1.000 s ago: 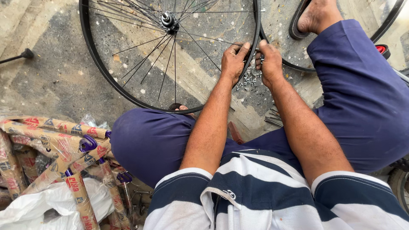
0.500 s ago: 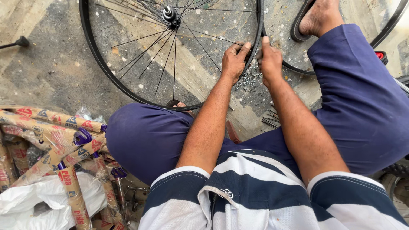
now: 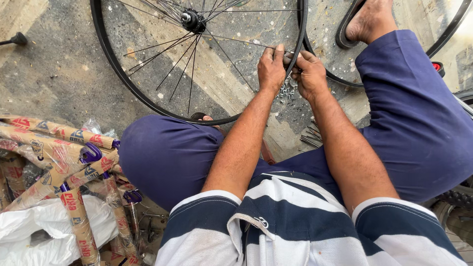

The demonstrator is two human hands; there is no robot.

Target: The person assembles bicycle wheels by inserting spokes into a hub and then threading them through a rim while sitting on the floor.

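From the head view I look straight down at both hands meeting on the right side of a black bicycle rim (image 3: 103, 74); the wheel lies flat on the concrete floor (image 3: 54, 74), its hub (image 3: 193, 20) near the top edge of the frame; my left hand (image 3: 271, 69) is closed over the rim edge, fingers curled and pinching where a spoke (image 3: 236, 42) reaches it; my right hand (image 3: 311, 73) is closed narrow just beside it, touching the left, gripping something small at the rim that I cannot make out.

Just below the hands a little heap of small metal bits, likely nipples (image 3: 286, 91), lies on the floor, and a bundle of loose spokes (image 3: 311, 135) lies between the knees; a second rim (image 3: 443, 34) rests past the right knee, towards the top right corner; cardboard-wrapped frame tubes (image 3: 54, 152) and a white plastic bag (image 3: 44, 231) sit at the bottom left corner.

As I judge it, the lacing is partly done: a fan of spokes runs from the hub to the lower and right parts of the rim, while the left arc looks bare; the spare parts on the floor suggest a good share is left.
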